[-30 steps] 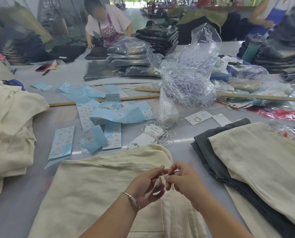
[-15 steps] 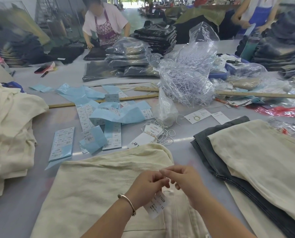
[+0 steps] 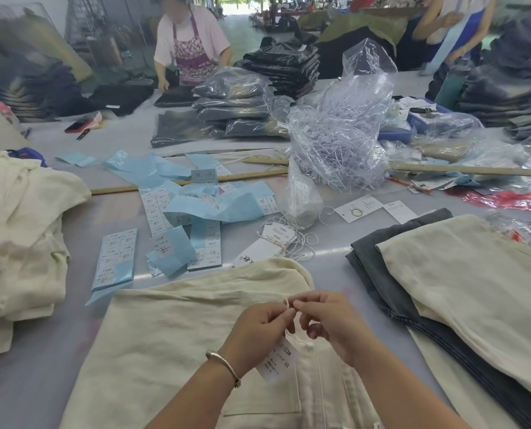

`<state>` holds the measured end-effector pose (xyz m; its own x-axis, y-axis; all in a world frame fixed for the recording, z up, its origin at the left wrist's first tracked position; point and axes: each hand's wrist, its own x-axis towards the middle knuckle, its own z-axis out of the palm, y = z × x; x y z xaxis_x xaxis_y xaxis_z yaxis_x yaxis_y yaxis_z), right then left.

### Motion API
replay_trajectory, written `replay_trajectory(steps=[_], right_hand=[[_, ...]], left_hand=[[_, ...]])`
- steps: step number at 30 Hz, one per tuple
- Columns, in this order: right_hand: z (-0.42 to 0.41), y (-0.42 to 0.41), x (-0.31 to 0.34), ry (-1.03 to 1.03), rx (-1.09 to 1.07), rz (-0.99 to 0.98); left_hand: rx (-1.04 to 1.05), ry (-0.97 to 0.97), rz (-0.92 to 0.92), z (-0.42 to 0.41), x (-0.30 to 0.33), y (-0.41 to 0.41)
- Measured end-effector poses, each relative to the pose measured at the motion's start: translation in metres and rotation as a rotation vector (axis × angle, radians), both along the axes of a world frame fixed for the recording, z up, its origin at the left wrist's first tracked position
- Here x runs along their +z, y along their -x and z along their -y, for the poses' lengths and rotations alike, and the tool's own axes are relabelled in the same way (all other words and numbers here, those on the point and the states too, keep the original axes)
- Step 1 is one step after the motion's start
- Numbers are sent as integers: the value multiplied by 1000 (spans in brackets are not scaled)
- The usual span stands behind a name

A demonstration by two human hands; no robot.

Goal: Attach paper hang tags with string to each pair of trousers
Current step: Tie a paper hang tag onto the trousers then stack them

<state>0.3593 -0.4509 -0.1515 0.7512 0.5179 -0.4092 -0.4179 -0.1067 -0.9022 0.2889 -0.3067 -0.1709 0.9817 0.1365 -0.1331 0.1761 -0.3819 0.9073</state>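
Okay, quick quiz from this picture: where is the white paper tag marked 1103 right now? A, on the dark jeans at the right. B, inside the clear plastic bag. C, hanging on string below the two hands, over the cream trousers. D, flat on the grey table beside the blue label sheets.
C: the paper tag dangles on the string pinched by the left hand and right hand, above the cream trousers.

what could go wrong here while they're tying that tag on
1. Both hands, left hand and right hand, pinch a thin string at the fingertips; it may slip before it is secured.
2. The hang tag dangles under the left hand and might twist or crease.
3. The loose spare tags and strings lie beside the cream trousers and could tangle.
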Motion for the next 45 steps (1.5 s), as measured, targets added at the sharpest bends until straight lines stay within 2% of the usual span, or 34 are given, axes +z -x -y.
replay_trajectory(steps=[2,5,11,14,17,20,24,27,35,40,42,45], right_hand=[[3,3,-2,-12,58,-14],[3,8,-4,-44,21,38],[-8,17,-12,-73,-238,224],[-9,17,-12,-184,-307,110],[-6,15,-9,-308,-281,-41],[3,10,-2,-378,-270,-77],[20,-1,6,-143,-205,220],[24,-4,6,-75,-210,300],[24,-19,-16,2,-282,289],[15,-44,-21,30,-193,298],[5,-60,-22,195,-79,395],[-13,-85,-30,751,162,708]], left_hand=[[-15,5,-12,1,2,0],[-26,5,-28,5,8,2],[-12,-127,-31,4,7,1],[-47,-132,-24,8,8,3],[-38,-149,-26,9,10,7],[-32,-199,43,2,10,12],[186,-64,151,-14,9,17],[250,-13,175,-21,12,18],[325,92,125,-22,4,17],[351,78,96,-27,-4,11],[357,87,99,-31,-8,8],[395,91,108,-37,-14,3]])
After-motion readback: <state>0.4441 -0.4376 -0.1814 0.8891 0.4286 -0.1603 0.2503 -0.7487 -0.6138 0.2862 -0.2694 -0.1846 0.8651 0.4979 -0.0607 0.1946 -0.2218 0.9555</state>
